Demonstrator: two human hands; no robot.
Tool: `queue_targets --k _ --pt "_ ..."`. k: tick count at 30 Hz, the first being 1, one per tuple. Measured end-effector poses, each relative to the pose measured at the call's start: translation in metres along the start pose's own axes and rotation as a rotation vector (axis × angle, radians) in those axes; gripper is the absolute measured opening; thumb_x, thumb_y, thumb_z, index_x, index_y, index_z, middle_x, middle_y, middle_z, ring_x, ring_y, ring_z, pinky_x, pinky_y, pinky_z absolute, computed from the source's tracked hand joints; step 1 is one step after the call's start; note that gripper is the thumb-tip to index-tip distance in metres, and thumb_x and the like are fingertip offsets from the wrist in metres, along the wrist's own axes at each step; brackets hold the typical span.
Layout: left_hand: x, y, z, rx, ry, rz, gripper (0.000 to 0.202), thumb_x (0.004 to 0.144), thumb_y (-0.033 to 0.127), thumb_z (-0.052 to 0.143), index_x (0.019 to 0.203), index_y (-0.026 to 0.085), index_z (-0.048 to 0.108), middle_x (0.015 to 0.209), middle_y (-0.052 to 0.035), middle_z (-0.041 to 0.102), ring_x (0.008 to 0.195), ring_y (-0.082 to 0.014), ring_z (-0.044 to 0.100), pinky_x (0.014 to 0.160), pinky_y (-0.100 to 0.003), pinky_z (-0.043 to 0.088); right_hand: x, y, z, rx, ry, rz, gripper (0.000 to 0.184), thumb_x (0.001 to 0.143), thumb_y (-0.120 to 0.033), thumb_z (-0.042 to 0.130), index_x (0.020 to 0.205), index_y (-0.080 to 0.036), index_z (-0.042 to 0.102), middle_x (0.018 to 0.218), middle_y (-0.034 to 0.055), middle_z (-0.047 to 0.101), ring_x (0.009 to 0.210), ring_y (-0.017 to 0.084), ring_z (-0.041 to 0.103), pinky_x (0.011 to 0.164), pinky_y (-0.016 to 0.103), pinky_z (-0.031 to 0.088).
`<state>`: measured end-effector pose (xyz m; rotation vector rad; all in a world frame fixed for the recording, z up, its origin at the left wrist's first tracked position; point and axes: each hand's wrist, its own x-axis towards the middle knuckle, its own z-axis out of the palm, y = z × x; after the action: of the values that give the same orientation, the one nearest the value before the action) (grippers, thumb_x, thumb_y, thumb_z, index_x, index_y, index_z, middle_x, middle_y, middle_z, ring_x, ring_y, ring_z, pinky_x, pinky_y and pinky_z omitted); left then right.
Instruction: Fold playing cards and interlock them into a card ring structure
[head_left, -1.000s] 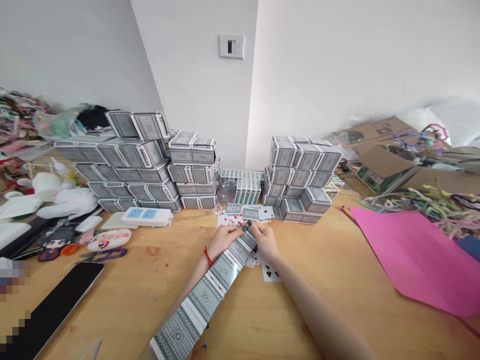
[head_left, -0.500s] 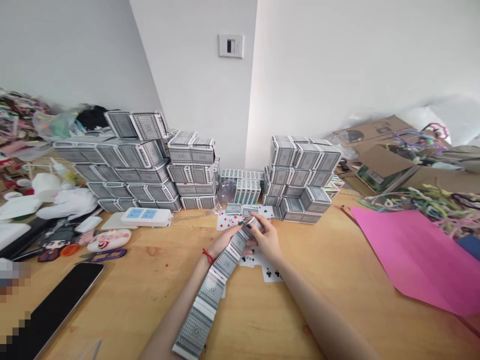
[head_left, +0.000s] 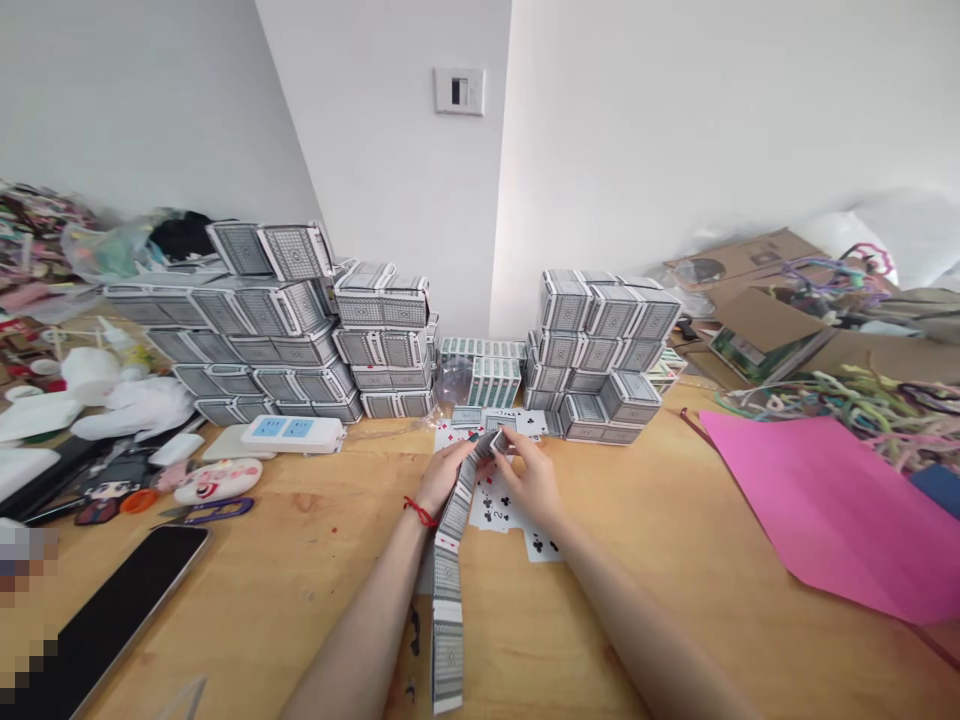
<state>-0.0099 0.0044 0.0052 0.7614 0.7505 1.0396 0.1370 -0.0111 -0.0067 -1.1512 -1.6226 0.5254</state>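
A long strip of joined playing cards (head_left: 448, 575), grey-patterned backs showing, runs from my hands toward the table's front edge. My left hand (head_left: 444, 474) is closed on the strip near its far end; a red string bracelet circles that wrist. Opposite it, my right hand (head_left: 534, 478) pinches the far end, where a card is folded up. Under and behind the hands lie loose face-up playing cards (head_left: 495, 512) with clubs and diamonds. Some of the fingers are hidden behind the strip.
Block stacks made of folded cards stand at left (head_left: 289, 310) and right (head_left: 600, 350), with card packs (head_left: 495, 380) between. Nearer left are a power strip (head_left: 292, 433), purple snips (head_left: 217, 510) and a phone (head_left: 120, 610). Pink paper (head_left: 810, 510) and tangled cords (head_left: 847, 410) lie at right.
The strip has swung so its near end moved right and turned more edge-on. My left hand has shifted slightly left, and the far-end card is now tilted up between both hands.
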Motion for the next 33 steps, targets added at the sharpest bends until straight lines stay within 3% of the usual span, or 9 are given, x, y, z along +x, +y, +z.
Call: queue_targets --k 3,7,11,15,17,22,26,29,33 --pt "0.001 0.000 -0.001 -0.051 0.023 0.013 0.027 0.070 0.028 0.063 0.092 0.012 0.066 0.093 -0.0087 0.069 0.091 -0.0228 0.062 0.082 -0.038 0.049 -0.001 0.002 0.000 0.016 -0.054 0.054 0.035 0.082 -0.026 0.042 0.116 -0.023 0.053 0.104 0.0066 0.064 0.090 0.021 0.059 0.083 0.037 0.043" --pt "0.001 0.002 -0.002 -0.048 0.146 0.116 0.024 0.066 0.029 0.065 0.085 0.014 0.068 0.095 -0.0067 0.068 0.095 -0.0234 0.060 0.084 -0.039 0.048 -0.001 0.007 0.002 0.100 -0.080 0.143 0.026 0.085 -0.026 0.037 0.106 -0.023 0.051 0.095 0.0047 0.064 0.082 0.019 0.061 0.076 0.035 0.046" --pt "0.002 0.000 -0.003 -0.029 0.216 0.176 0.018 0.061 0.029 0.068 0.072 0.014 0.070 0.085 -0.0048 0.068 0.090 -0.0225 0.060 0.082 -0.039 0.050 0.002 0.011 0.003 0.159 -0.049 0.181 0.017 0.086 -0.031 0.036 0.094 -0.022 0.048 0.091 0.0043 0.064 0.081 0.018 0.060 0.071 0.031 0.046" --pt "0.003 -0.001 -0.002 0.014 0.265 0.195 0.014 0.057 0.028 0.069 0.060 0.014 0.068 0.070 -0.0019 0.066 0.078 -0.0190 0.060 0.076 -0.037 0.051 0.003 0.010 -0.002 0.042 -0.006 0.201 0.026 0.086 -0.039 0.036 0.078 -0.021 0.052 0.074 0.0024 0.063 0.070 0.018 0.058 0.064 0.029 0.045" --pt "0.002 -0.001 -0.001 0.059 0.286 0.204 0.014 0.057 0.028 0.069 0.058 0.014 0.067 0.066 -0.0004 0.064 0.072 -0.0172 0.059 0.072 -0.034 0.052 0.004 0.010 -0.006 0.004 0.020 0.181 0.032 0.087 -0.040 0.033 0.075 -0.020 0.056 0.077 0.0040 0.064 0.072 0.018 0.058 0.067 0.029 0.045" --pt "-0.001 -0.003 -0.004 0.322 0.432 0.322 0.019 0.059 0.032 0.065 0.051 0.015 0.062 0.052 0.0029 0.056 0.063 -0.0150 0.056 0.062 -0.026 0.049 0.010 0.019 -0.008 -0.131 0.099 0.096 0.027 0.085 -0.031 0.035 0.096 -0.019 0.057 0.096 0.0088 0.061 0.088 0.020 0.056 0.074 0.032 0.045" --pt "-0.002 -0.004 -0.009 0.422 0.524 0.387 0.021 0.061 0.034 0.062 0.052 0.015 0.062 0.052 0.0024 0.056 0.063 -0.0157 0.056 0.060 -0.024 0.048 0.020 0.031 -0.004 -0.323 -0.031 0.104 0.040 0.078 -0.023 0.045 0.118 -0.020 0.048 0.120 0.0100 0.052 0.087 0.020 0.057 0.074 0.033 0.046" --pt "-0.001 -0.003 -0.009 0.441 0.531 0.402 0.022 0.063 0.035 0.060 0.055 0.015 0.063 0.054 0.0021 0.057 0.061 -0.0150 0.056 0.060 -0.025 0.048 0.027 0.033 0.001 -0.488 -0.141 0.137 0.050 0.080 -0.023 0.045 0.129 -0.021 0.038 0.124 0.0097 0.051 0.096 0.024 0.056 0.080 0.036 0.044" --pt "-0.001 -0.003 -0.010 0.422 0.504 0.399 0.021 0.063 0.034 0.060 0.058 0.014 0.064 0.058 0.0014 0.059 0.062 -0.0146 0.056 0.062 -0.026 0.049 0.031 0.029 0.008 -0.641 -0.181 0.129 0.047 0.085 -0.026 0.038 0.132 -0.024 0.035 0.128 0.0088 0.048 0.103 0.028 0.052 0.081 0.039 0.042"
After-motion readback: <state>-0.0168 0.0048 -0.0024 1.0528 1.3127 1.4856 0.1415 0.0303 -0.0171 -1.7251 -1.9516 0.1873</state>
